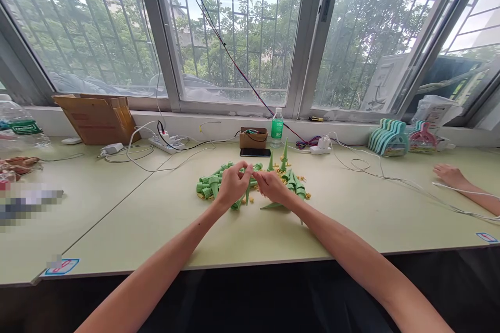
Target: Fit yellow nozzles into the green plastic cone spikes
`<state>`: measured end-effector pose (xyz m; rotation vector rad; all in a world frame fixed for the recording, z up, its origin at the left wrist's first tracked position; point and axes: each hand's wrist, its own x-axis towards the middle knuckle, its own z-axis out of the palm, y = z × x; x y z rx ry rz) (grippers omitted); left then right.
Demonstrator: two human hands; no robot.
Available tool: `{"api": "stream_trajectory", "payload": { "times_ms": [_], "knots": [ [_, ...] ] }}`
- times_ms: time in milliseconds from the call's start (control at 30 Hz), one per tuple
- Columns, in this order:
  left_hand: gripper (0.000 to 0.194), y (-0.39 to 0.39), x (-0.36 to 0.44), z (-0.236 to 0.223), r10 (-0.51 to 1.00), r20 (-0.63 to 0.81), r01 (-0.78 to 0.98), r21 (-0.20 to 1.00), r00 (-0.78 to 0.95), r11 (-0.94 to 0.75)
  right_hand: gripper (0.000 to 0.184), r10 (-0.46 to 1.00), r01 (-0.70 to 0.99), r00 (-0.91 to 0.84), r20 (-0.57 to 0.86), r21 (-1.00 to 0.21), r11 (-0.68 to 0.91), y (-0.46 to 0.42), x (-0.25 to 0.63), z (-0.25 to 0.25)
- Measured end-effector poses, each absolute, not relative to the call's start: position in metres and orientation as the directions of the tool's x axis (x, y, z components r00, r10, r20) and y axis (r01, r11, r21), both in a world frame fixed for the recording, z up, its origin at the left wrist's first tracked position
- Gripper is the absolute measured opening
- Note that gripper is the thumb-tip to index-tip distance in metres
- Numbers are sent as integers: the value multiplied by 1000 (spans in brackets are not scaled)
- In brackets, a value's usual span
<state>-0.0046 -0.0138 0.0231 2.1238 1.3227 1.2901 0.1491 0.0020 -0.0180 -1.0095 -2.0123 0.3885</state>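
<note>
My left hand [234, 183] and my right hand [272, 187] meet above the middle of the table, their fingertips pinched together. Below the left fingers a green plastic watering spike [247, 196] points downward and appears to be in that hand's grip. Whatever the right fingertips pinch is too small to make out. To the left and behind lies a pile of green spike parts [207, 185] with ridged caps. Beyond my right hand, more green spikes [297, 187] lie on their sides, and others stand upright [285, 156]. Small yellow pieces [300, 178] are scattered among them.
A dark phone [255, 152], a small cardboard box [253, 138] and a bottle [277, 129] stand behind the pile. White cables [371, 166] and a power strip [167, 144] lie along the back. At right are plastic hangers [388, 138] and another person's hand [451, 174].
</note>
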Motion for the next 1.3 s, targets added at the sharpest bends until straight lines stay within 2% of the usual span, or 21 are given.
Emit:
{"api": "stream_trajectory", "payload": {
  "times_ms": [100, 233, 500, 767, 1300],
  "knots": [
    [34, -14, -5, 23, 846, 513, 515, 691, 143, -507, 48, 759, 556, -293, 582, -542, 630, 3, 148, -18],
    [35, -12, -5, 22, 859, 500, 453, 744, 112, -492, 41, 776, 590, -239, 584, -547, 594, 2, 147, -16],
    [36, -7, -5, 17, 887, 456, 323, 830, 78, -455, 26, 763, 537, -261, 591, -568, 624, -4, 146, -10],
    [37, -7, -7, 17, 911, 404, 264, 873, 82, -410, 32, 738, 518, -312, 598, -544, 660, -2, 148, -12],
    [35, -9, -7, 19, 881, 464, 361, 810, 89, -463, 37, 721, 563, -318, 616, -489, 666, 4, 148, -19]
  ]
}}
